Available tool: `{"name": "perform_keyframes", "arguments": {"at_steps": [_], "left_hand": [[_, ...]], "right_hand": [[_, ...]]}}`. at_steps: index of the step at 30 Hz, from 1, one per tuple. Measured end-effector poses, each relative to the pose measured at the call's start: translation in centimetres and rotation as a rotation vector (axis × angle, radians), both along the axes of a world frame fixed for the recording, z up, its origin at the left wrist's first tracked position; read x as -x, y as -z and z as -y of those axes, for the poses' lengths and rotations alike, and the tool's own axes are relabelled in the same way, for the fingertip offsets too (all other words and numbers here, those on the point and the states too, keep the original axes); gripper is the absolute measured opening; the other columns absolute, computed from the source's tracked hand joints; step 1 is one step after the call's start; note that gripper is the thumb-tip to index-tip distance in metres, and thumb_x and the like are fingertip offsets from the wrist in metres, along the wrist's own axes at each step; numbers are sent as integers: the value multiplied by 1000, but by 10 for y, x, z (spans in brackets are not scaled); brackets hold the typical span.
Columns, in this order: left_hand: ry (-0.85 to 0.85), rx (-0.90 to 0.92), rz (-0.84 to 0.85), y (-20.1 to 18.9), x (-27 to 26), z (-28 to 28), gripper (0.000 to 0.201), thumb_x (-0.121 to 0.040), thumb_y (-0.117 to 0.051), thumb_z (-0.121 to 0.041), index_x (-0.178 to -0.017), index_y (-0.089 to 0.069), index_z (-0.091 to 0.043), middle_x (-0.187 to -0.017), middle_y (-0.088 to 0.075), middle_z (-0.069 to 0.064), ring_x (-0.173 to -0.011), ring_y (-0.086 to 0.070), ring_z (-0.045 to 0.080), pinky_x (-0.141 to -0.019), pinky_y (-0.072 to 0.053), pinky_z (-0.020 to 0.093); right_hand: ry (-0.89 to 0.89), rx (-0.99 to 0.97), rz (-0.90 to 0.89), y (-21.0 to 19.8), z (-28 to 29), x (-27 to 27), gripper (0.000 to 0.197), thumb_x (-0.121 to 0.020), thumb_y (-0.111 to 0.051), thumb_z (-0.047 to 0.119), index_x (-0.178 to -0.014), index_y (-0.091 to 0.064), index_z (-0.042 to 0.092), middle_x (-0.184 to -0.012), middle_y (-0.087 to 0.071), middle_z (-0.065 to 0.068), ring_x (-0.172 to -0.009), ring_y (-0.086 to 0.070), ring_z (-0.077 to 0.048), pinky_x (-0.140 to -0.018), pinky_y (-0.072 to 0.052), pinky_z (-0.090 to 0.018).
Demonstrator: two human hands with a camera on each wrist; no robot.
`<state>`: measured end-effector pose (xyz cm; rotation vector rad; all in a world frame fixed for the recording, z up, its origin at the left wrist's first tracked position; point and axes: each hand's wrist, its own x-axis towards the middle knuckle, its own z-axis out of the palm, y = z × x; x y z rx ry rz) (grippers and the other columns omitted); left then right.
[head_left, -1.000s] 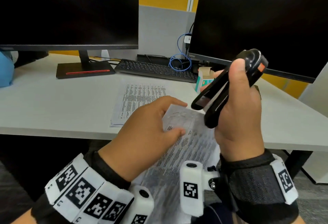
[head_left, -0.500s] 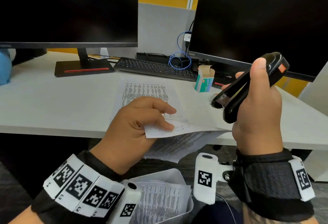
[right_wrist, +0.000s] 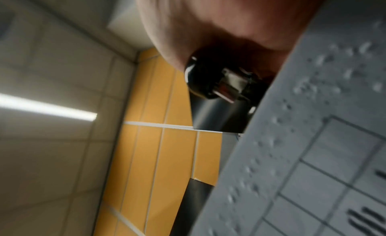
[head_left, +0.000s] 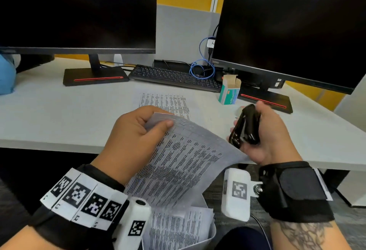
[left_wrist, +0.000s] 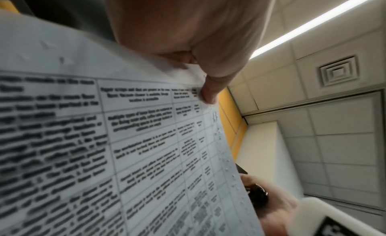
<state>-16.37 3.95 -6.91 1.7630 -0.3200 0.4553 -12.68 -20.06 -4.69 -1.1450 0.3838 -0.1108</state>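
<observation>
Head view shows the printed sheet (head_left: pixel 178 162) in the air just in front of the near edge of the surface (head_left: pixel 49 115). It is tilted, and our left grip (head_left: pixel 130 140) pinches its upper corner, thumb on top and fingers curled beneath. The sheet's lower part hangs down toward a white container (head_left: pixel 213 232) that holds more printed pages. Its right corner reaches the heel of our right grip (head_left: pixel 271 136). That grip is wrapped around a black stapler (head_left: pixel 245 127), which we hold nose-down just above the sheet's right edge. We cannot tell whether the stapler touches the paper.

From the left wrist, our thumb presses the sheet (left_wrist: pixel 146 140) at its top margin, and rows of small dents run along the edge. The stapler (left_wrist: pixel 258 195) sits beyond that edge. The right wrist view is blurred but shows the stapler's metal mouth (right_wrist: pixel 227 86) beside the same dented margin (right_wrist: pixel 313 140).

A second printed sheet (head_left: pixel 164 101) lies flat on the surface behind our left grip. A green and white staple box (head_left: pixel 229 91) stands open to its right. Farther back are a black keyboard (head_left: pixel 174 75), a coiled blue cable (head_left: pixel 204 67) and two dark monitors (head_left: pixel 79 12) (head_left: pixel 293 27).
</observation>
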Motion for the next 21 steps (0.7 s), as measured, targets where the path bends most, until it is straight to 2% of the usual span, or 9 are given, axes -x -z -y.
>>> {"name": "perform_keyframes", "arguments": {"at_steps": [3, 5, 8, 10, 12, 14, 15, 18, 21], "left_hand": [[-9, -7, -57, 4, -5, -5, 9, -88, -68, -13, -85, -73, -20, -78, -74, -8, -71, -70, 4, -63, -55, 17], [3, 0, -79, 6, -7, -7, 8, -88, -68, -11, -85, -72, -17, -78, -75, -6, -69, -70, 5, -60, -54, 16], [25, 11, -103, 9, -9, -9, 7, -88, -67, -11, -86, -72, -15, -78, -75, -4, -70, -70, 6, -61, -55, 17], [34, 9, -112, 11, -9, -9, 7, -88, -68, -12, -85, -72, -16, -79, -75, -4, -72, -71, 8, -63, -57, 20], [38, -5, -114, 14, -10, -9, 7, -88, -68, -13, -85, -72, -17, -80, -75, -3, -74, -71, 9, -65, -57, 22], [40, -14, -111, 16, -10, -9, 7, -88, -68, -14, -85, -72, -18, -81, -75, -3, -75, -71, 9, -66, -58, 23], [38, -17, -108, 16, -10, -9, 7, -88, -68, -14, -85, -72, -18, -81, -75, -3, -74, -71, 9, -66, -58, 23], [26, 9, -96, 17, -10, -11, 5, -88, -68, -12, -85, -71, -15, -80, -74, -1, -71, -70, 8, -63, -56, 20], [8, 69, -107, 19, -13, -14, 5, -88, -67, -13, -85, -69, -15, -81, -74, 3, -72, -70, 10, -64, -56, 22]], "right_hand": [[-87, 26, -57, 11, 0, -7, 13, -91, -57, 19, -102, -55, 12, -80, -48, -9, -70, -50, -21, -67, -51, -38], [-119, 117, -64, 16, 1, -10, 15, -87, -57, 2, -98, -53, 11, -79, -48, -8, -68, -50, -20, -64, -49, -36], [-136, 322, -56, 23, 1, -13, 15, -82, -59, -5, -94, -58, 4, -81, -57, -16, -68, -56, -27, -61, -49, -36], [-105, 542, -48, 28, 1, -17, 19, -78, -65, 3, -97, -64, 3, -94, -63, -24, -79, -60, -32, -68, -52, -43], [-104, 818, -26, 33, 0, -24, 37, -79, -66, 12, -116, -65, 11, -117, -63, -22, -99, -60, -33, -87, -53, -49], [-85, 1032, -15, 33, -2, -28, 58, -88, -63, 16, -143, -46, 18, -142, -50, -11, -126, -50, -29, -109, -40, -46], [-60, 1086, 9, 31, -3, -27, 61, -91, -62, 20, -148, -39, 21, -149, -44, -7, -135, -42, -26, -114, -33, -42], [41, 1191, 230, 18, -8, -8, 55, -90, -65, 38, -141, -49, 24, -143, -49, 0, -132, -43, -17, -109, -33, -33], [-157, 1232, 399, -3, -17, 21, 55, -73, -68, 59, -121, -64, 33, -109, -63, 12, -99, -57, -7, -88, -48, -28]]}}
